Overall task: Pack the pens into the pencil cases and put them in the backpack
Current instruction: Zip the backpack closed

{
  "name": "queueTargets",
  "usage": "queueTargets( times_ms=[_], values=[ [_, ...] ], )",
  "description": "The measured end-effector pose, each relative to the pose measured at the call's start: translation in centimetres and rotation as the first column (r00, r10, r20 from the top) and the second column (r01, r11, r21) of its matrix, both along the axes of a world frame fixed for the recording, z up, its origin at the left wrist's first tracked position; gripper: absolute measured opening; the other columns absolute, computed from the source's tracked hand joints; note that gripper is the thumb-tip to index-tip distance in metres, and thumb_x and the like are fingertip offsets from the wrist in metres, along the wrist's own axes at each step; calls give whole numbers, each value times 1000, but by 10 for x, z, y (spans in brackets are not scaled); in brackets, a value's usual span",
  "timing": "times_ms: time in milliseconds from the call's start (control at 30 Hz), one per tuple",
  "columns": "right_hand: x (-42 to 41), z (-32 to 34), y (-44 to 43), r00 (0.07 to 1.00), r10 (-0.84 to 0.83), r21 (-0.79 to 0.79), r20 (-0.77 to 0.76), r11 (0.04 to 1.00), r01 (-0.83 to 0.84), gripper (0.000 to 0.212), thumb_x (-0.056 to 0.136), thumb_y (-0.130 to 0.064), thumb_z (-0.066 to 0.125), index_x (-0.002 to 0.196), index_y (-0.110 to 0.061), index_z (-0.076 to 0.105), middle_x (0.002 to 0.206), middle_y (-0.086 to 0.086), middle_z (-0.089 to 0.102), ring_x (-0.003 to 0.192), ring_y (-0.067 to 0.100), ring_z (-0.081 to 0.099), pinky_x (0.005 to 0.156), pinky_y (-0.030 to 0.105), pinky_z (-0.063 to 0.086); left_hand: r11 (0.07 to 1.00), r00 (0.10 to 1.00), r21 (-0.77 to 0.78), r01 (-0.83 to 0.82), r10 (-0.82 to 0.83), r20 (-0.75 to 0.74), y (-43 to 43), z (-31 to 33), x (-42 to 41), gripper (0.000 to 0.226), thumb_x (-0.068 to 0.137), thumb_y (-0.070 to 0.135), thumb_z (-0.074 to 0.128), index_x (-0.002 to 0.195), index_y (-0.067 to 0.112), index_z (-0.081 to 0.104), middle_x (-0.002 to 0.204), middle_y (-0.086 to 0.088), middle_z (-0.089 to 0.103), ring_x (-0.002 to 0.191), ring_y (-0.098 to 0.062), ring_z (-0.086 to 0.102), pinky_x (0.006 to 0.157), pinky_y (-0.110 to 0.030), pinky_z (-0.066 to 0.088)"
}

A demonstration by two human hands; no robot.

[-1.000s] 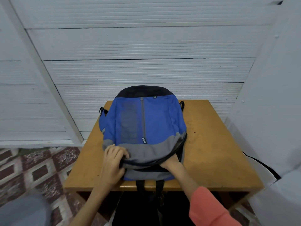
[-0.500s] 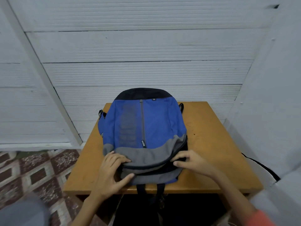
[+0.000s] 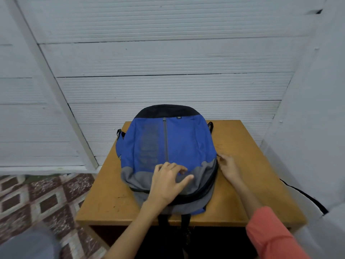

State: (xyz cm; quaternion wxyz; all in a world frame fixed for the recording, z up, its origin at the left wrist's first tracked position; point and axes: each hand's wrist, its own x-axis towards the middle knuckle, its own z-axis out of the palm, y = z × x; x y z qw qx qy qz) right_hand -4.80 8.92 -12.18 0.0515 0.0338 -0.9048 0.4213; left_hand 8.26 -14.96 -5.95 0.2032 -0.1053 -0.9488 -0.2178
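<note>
Blue backpack [image 3: 186,143] flat in the middle of a wooden table [image 3: 246,146], front panel up, with bare wood left at 3 and 9 o'clock. Black top end [image 3: 168,111] turned to 12 o'clock, at the table's far edge. Grey band [image 3: 134,176] across the near end toward 6 o'clock. Grey zip [image 3: 165,139] straight down the front from 12 toward 6. Dark straps [image 3: 184,220] draped over the table's near edge at 6 o'clock. Dark zip line [image 3: 212,186] curving between two grey layers of the bag, from 3 round toward 6 o'clock. Left hand [image 3: 168,184] palm down on the grey band at the bag's 6 o'clock, fingers spread and lightly bent, thumb out toward 3 o'clock, gripping nothing. Right hand [image 3: 228,167] at the bag's side, between 3 and 4 o'clock, just where blue cloth meets grey, fingertips [image 3: 222,158] touching the side seam. Cannot tell whether pinching a zip pull there or only touching the cloth. Coral sleeve [image 3: 270,236] on the right forearm at 5 o'clock of the view. Left forearm bare, reaching in from 6 o'clock. White ribbed wall panels [image 3: 168,58] behind the table at 12 o'clock. Patterned floor tiles [image 3: 37,199] in maroon and pale tones at 8 o'clock beside the table. Blurred grey shape [image 3: 24,245] in the corner at 7 o'clock, too soft to identify.
</note>
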Motion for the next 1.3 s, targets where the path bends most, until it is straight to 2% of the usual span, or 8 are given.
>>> queueTargets(
  times_ms=[167,267,367,533,667,867,1067,1300],
  values=[
    [-17,-19,7,1000,-27,81,9,996,26,21,90,-23,61,105,-32,72,113,-3,66,97,12,61,83,36,53,987,962,130,95,-125,241,23,15,-37,49,93,57,50,126,22,59,129,9,58,120,-8,51,101,-30,41],
    [-3,-12,6,994,-104,-38,-31,994,103,15,88,-18,67,101,-17,74,102,0,65,92,17,61,79,33,48,979,901,137,154,-195,387,38,14,-55,57,97,49,50,145,18,41,149,3,42,136,-14,39,110,-33,35],
    [7,-12,11,994,-105,-194,-40,976,96,6,84,-18,73,83,-24,71,84,1,65,72,19,62,68,38,50,978,872,73,197,-209,442,56,10,-71,60,102,43,41,153,15,26,160,-2,24,148,-17,19,119,-36,20],
    [9,-16,14,993,-117,-243,-13,964,111,19,84,-16,73,74,-30,66,59,-1,61,48,13,51,51,37,48,948,842,-135,287,-183,507,83,8,-96,51,107,31,22,156,15,15,164,-1,10,151,-18,5,121,-41,10],
    [8,-23,16,991,-124,-222,-52,969,110,3,81,-15,76,81,-18,74,66,4,65,50,14,55,49,35,51,934,814,-207,291,-129,567,88,-4,-108,49,107,25,21,154,12,18,163,-3,16,150,-20,9,121,-44,12],
    [11,-20,13,988,-113,-165,-106,982,95,7,78,-10,78,85,-12,78,69,-12,54,56,12,55,58,35,53,929,790,-257,268,-59,610,91,-19,-116,50,106,25,20,154,13,17,162,-2,20,150,-16,7,121,-43,7],
    [22,-15,13,988,-95,-163,-118,984,76,6,75,-3,79,80,-5,77,76,-10,56,66,2,56,61,6,40,925,803,-281,255,-41,595,93,-19,-116,50,106,26,20,155,16,16,163,4,15,150,-14,5,122,-42,4],
    [50,-12,16,995,-55,-280,-80,959,30,22,73,3,79,69,-17,73,73,-3,59,66,3,60,61,11,46,918,819,-306,253,-35,572,94,-23,-116,49,106,26,20,155,19,18,163,6,13,150,-13,5,121,-43,3]
  ],
)
